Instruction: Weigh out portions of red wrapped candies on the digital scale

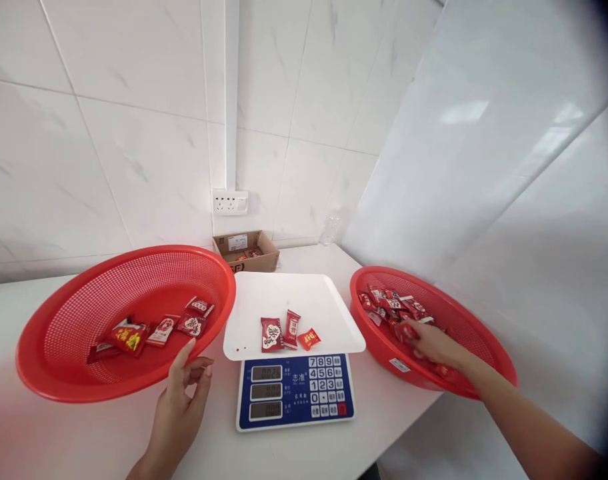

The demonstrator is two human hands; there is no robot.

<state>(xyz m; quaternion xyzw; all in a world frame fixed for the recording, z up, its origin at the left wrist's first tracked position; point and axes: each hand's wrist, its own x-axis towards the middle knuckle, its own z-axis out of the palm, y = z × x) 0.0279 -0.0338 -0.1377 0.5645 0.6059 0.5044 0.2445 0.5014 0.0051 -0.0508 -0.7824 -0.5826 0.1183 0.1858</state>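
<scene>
The left red basket (127,283) holds a few wrapped sweets (132,339). At its near rim, the left hand (178,400) is loosely spread, nothing in it. Between the hands, the white tray (284,293) of the scale (299,393) bears three packets (292,329), the middle one's long axis pointing roughly away from the person. Rightward, inside the fuller right red basket (377,350), the right hand (437,347) pinches a red packet (405,332) (too blurred to tell its long axis), right of the tray.

baskets (99,390): red | scale panel (298,401): blue | tray (284,293): white | tiles (149,133): grey-veined
</scene>
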